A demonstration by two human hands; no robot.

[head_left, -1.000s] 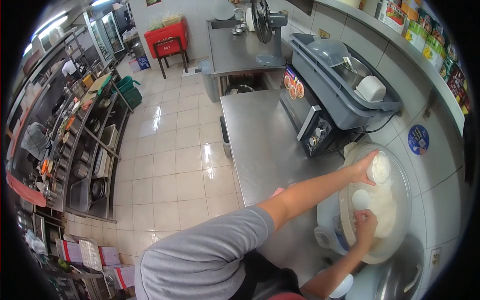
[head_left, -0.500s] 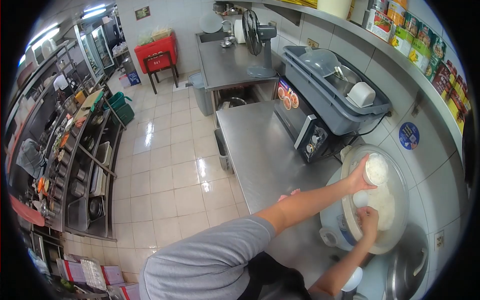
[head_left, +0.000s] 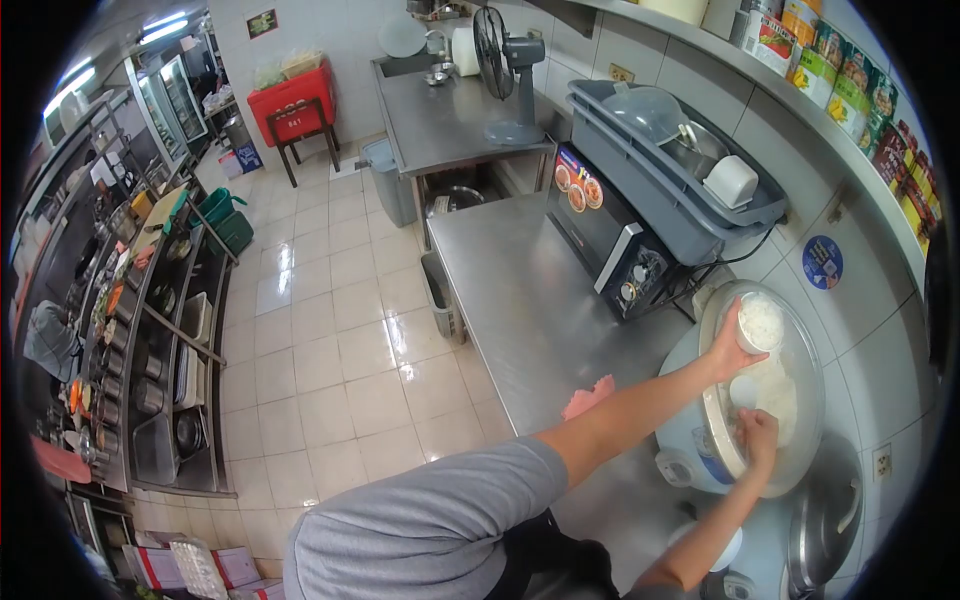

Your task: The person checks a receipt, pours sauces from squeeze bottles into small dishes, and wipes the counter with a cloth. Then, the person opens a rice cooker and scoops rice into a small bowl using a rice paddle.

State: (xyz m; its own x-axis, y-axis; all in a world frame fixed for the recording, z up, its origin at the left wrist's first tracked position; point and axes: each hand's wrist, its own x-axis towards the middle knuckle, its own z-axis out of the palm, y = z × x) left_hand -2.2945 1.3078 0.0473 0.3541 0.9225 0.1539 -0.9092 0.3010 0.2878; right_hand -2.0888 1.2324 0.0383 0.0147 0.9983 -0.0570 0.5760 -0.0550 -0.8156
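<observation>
Filled with white rice, a white cup (head_left: 760,326) is held tilted in my left hand (head_left: 732,348) over a large round cooker (head_left: 817,395). My right hand (head_left: 759,438) is closed round the handle of a white scoop (head_left: 743,391), whose round head lies just below the cup. Under both hands, white rice (head_left: 775,385) covers part of the cooker's inside. A pink cloth (head_left: 588,397) lies on the steel table beside my left forearm.
A black microwave (head_left: 600,235) stands behind the steel table (head_left: 500,280), with grey tubs (head_left: 660,190) of dishes on top. A metal lid (head_left: 825,520) leans at the lower right. A fan (head_left: 510,80), red cooler (head_left: 292,105) and shelves (head_left: 170,330) are farther off.
The view has shifted, baring more of the pink cloth. The cup stays in my left hand above the cooker, and the scoop in my right hand remains below it.
</observation>
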